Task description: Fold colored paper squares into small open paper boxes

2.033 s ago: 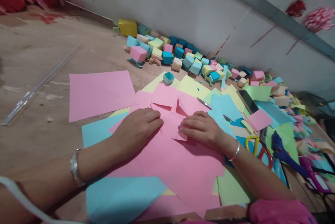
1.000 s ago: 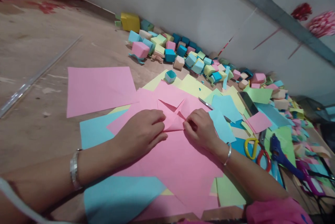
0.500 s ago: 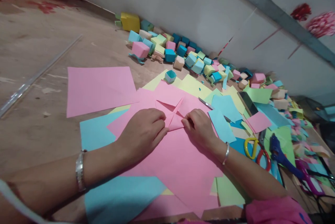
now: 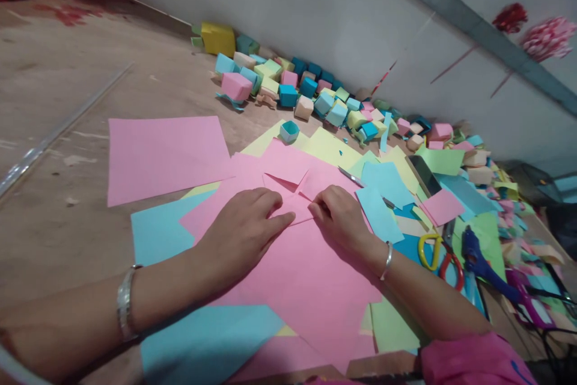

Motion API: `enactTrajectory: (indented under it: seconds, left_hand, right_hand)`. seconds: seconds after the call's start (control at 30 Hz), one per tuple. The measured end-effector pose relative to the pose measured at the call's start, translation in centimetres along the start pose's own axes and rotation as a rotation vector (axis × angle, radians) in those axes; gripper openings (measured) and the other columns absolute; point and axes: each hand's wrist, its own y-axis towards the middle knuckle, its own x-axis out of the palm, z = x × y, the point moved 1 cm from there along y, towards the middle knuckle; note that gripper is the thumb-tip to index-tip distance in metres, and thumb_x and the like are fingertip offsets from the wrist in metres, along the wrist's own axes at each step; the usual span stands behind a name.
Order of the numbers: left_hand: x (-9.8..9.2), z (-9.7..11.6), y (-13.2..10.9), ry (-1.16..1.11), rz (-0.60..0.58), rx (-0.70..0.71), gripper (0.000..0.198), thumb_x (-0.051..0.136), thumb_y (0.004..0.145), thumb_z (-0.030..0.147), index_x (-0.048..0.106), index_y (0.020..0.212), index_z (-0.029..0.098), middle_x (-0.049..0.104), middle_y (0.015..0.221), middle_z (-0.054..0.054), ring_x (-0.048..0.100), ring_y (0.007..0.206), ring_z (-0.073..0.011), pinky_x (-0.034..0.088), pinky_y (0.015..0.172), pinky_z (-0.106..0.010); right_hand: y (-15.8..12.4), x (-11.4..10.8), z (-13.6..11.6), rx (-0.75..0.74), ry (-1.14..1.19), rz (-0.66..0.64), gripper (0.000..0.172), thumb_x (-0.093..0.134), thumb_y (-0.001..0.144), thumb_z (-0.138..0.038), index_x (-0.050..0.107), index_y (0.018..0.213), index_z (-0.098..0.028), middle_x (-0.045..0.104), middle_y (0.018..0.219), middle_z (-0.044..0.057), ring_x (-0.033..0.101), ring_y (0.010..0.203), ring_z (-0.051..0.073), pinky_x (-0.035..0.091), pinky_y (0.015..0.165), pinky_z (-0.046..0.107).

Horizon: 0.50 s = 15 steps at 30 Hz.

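A small folded pink paper piece lies on a pile of pink sheets in the middle of the wooden table. My left hand rests on its left side, fingers curled and pressing the fold down. My right hand pinches its right edge with closed fingers. Both wrists carry silver bracelets. The piece's centre flaps lie between my fingertips.
A loose pink sheet lies to the left, blue sheets under my arms. Several folded paper cubes line the wall. Scissors, a blue glue gun and a phone sit at the right among scraps.
Both hands went from flat pressing to pinching and lifting the pink flaps, then pushed them down flatter. My left fingers now stretch further over the piece.
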Motion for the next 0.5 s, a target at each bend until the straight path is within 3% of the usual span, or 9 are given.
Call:
enactTrajectory:
  seconds: [0.3,0.4,0.5]
  left_hand:
    - [-0.33,0.08,-0.16,0.053,-0.061,0.049,0.024,0.048,0.095,0.015,0.067,0.109,0.022,0.063,0.101,-0.008,0.055,0.093,-0.023,0.042,0.083,-0.04]
    - [-0.52,0.29,0.26,0.097,-0.092,0.044,0.023,0.056,0.093,0.028,0.066,0.113,0.025,0.062,0.099,-0.007,0.053,0.092,-0.0248,0.04,0.08,-0.042]
    - [-0.42,0.44,0.53,0.145,-0.102,0.027,0.045,0.062,0.088,0.045,0.057,0.131,0.032,0.061,0.097,-0.006,0.049,0.09,-0.0261,0.038,0.078,-0.043]
  right_hand:
    - [-0.23,0.01,-0.06,-0.004,-0.018,-0.021,0.023,0.057,0.091,-0.02,0.048,0.07,-0.021,0.057,0.069,0.001,0.049,0.066,0.016,0.035,0.063,0.032]
    - [-0.24,0.03,-0.02,-0.008,-0.019,-0.038,0.022,0.057,0.091,-0.02,0.049,0.071,-0.021,0.058,0.07,0.001,0.048,0.067,0.016,0.035,0.064,0.032]
    - [-0.25,-0.06,-0.09,-0.004,-0.003,-0.05,0.021,0.055,0.092,-0.018,0.049,0.072,-0.021,0.058,0.071,0.001,0.049,0.068,0.016,0.035,0.064,0.032]
